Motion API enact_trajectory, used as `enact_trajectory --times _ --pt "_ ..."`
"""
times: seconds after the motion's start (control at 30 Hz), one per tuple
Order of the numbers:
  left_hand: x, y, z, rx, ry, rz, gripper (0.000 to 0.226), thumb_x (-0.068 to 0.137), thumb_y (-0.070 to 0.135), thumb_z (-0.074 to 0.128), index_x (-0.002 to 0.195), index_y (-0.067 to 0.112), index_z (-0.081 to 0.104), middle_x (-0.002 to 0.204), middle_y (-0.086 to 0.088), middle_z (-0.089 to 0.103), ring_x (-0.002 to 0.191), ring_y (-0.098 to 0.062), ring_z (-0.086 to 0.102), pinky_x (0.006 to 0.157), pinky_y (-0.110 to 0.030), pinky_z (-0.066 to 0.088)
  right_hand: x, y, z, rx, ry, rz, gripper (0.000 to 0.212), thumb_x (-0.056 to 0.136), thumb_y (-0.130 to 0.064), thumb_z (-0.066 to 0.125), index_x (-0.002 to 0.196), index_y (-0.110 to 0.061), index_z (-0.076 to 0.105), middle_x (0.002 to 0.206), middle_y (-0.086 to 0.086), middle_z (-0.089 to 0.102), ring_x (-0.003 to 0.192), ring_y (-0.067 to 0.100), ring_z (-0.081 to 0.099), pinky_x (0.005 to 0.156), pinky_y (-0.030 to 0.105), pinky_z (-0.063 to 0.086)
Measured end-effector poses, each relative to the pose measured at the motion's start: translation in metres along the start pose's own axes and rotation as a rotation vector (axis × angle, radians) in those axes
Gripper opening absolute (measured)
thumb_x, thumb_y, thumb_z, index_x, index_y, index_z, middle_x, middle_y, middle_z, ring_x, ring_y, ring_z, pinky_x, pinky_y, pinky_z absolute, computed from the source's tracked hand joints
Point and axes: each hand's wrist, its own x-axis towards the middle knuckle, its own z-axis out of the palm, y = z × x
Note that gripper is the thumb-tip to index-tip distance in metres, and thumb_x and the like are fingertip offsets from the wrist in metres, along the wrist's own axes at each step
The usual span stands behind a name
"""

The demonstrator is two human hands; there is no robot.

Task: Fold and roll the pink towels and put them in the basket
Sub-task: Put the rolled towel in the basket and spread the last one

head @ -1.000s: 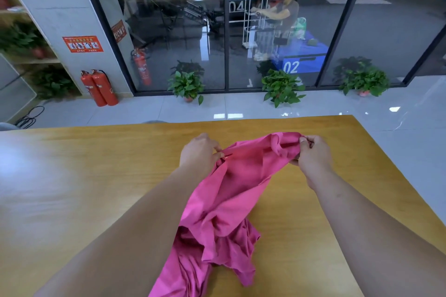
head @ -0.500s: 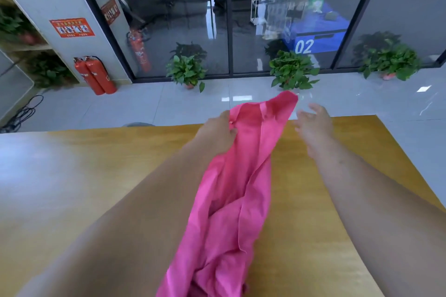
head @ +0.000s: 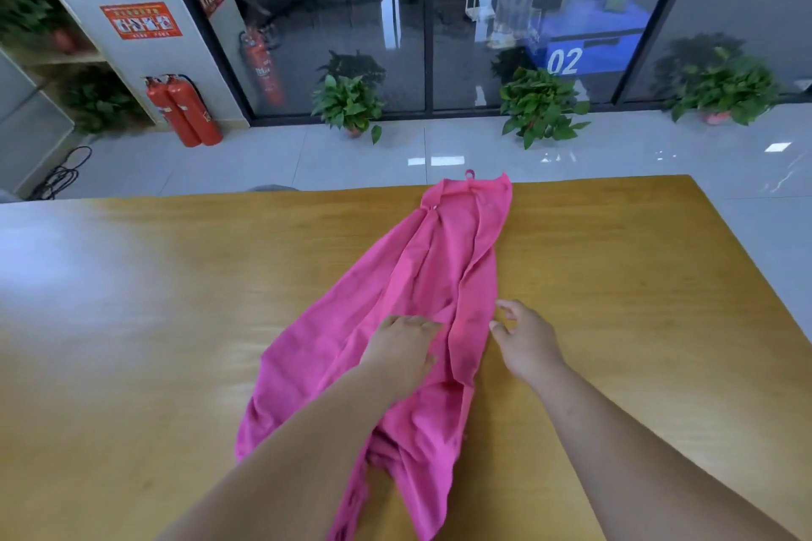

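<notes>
Since half a second ago, the pink towel (head: 422, 277) has come down out of the air and now lies stretched along the desk (head: 154, 299), and both hands have let go of its far end and drawn back toward the person.

Nearest the camera, the towel's near end is bunched and twisted, and it runs out of the bottom of the picture, so its full length cannot be seen. Two bare forearms reach in over it and cover part of the cloth.

The left hand (head: 402, 347) rests palm down on the middle of the towel, fingers fairly straight and gripping nothing, probably to pin or smooth the cloth. The right hand (head: 525, 343) hovers just beside the towel's right edge with fingers spread and loose, holding nothing. Whether its fingertips touch the cloth is hard to tell.

Farther away, the towel narrows into long lengthwise creases, not yet flat or folded. Its far end reaches the desk's far edge, where a small hanging loop (head: 469, 174) pokes out. Laying it out lengthwise likely prepares it for spreading and folding.

No basket and no other towels are in view.

Beyond the desk is a pale tiled floor with potted plants (head: 540, 105), two red fire extinguishers (head: 184, 110) and a dark glass wall. Shapes behind the glass are blurred.
</notes>
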Motion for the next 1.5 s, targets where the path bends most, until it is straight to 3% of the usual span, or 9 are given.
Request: enact_trajectory --times 0.23,0.4,0.5,0.6,0.8,0.97,1.13,1.37,1.5 --pt "-0.076 0.001 0.020 0.045 0.077 0.078 0.045 0.095 0.033 0.064 0.139 0.024 0.058 0.142 -0.001 0.059 0.137 -0.023 0.048 0.122 -0.039 0.026 -0.083 0.004 0.025 -0.053 -0.045 -0.007 0.046 0.097 -0.044 0.067 0.141 -0.034 0.057 0.127 -0.003 0.066 0.103 0.018 0.067 0.087 0.032 0.052" --pt "-0.116 0.009 0.031 0.052 0.089 0.110 0.046 0.095 0.034 0.064 0.139 0.022 0.059 0.142 0.000 0.060 0.139 -0.021 0.047 0.123 -0.039 0.025 -0.148 -0.004 0.048 -0.106 -0.061 0.032 0.076 0.082 -0.070 0.072 0.139 -0.027 0.046 0.082 -0.010 0.070 0.079 0.014 0.069 0.064 0.033 0.050" --pt "-0.136 0.015 0.038 0.036 0.092 0.138 0.045 0.095 0.031 0.063 0.140 0.024 0.059 0.143 0.001 0.059 0.141 -0.020 0.044 0.125 -0.039 0.022 -0.173 0.000 0.062 -0.132 -0.064 0.036 0.082 0.087 -0.048 0.077 0.152 -0.018 0.038 0.070 -0.005 0.069 0.067 0.011 0.067 0.059 0.033 0.050" --pt "-0.152 0.019 0.041 0.025 0.085 0.158 0.047 0.096 0.030 0.061 0.143 0.025 0.057 0.145 0.002 0.058 0.144 -0.020 0.042 0.126 -0.040 0.019 -0.193 -0.002 0.068 -0.117 -0.019 0.083 0.070 0.095 -0.027 0.070 0.156 -0.020 0.037 0.074 -0.004 0.070 0.069 0.013 0.069 0.068 0.039 0.059" --pt "-0.168 0.025 0.042 0.021 0.066 0.138 0.057 0.097 0.035 0.064 0.151 0.028 0.048 0.155 0.003 0.049 0.148 -0.019 0.036 0.127 -0.039 0.017 -0.207 -0.016 0.045 0.018 0.042 0.076 0.059 0.101 -0.018 0.061 0.155 -0.020 0.038 0.075 -0.002 0.067 0.075 0.018 0.067 0.073 0.042 0.056" --pt "-0.165 0.039 0.032 0.028 0.086 0.100 0.071 0.093 0.041 0.069 0.156 0.027 0.040 0.161 0.002 0.041 0.149 -0.021 0.034 0.128 -0.041 0.017 -0.204 -0.018 0.009 0.147 0.099 0.054 0.045 0.104 -0.013 0.053 0.145 -0.031 0.046 0.089 0.000 0.065 0.067 0.020 0.066 0.055 0.032 0.046" --pt "-0.149 0.077 0.025 0.041 0.110 0.055 0.072 0.094 0.045 0.066 0.157 0.028 0.037 0.161 0.003 0.041 0.146 -0.023 0.039 0.125 -0.042 0.022 -0.197 0.004 -0.040 0.202 0.188 0.060 0.038 0.105 -0.011 0.044 0.119 -0.044 0.057 0.081 0.001 0.066 0.057 0.018 0.055 0.052 0.031 0.041" --pt "-0.126 0.155 0.038 0.017 0.069 0.069 0.068 0.094 0.043 0.064 0.156 0.027 0.040 0.157 -0.001 0.047 0.141 -0.026 0.046 0.121 -0.042 0.029 -0.182 0.094 -0.130 -0.028 0.503 0.187 0.031 0.103 -0.013 0.042 0.107 -0.031 0.068 0.114 0.011 0.067 0.090 0.035 0.063 0.080 0.041 0.053" --pt "-0.125 0.188 0.054 0.006 -0.090 0.066 0.068 0.097 0.036 0.062 0.158 0.025 0.035 0.160 -0.005 0.043 0.144 -0.028 0.042 0.118 -0.045 0.033 -0.191 0.144 -0.154 -0.247 0.345 0.443 0.035 0.096 -0.009 0.044 0.118 -0.029 0.062 0.127 0.015 0.045 0.095 0.039 0.056 0.084 0.042 0.048"
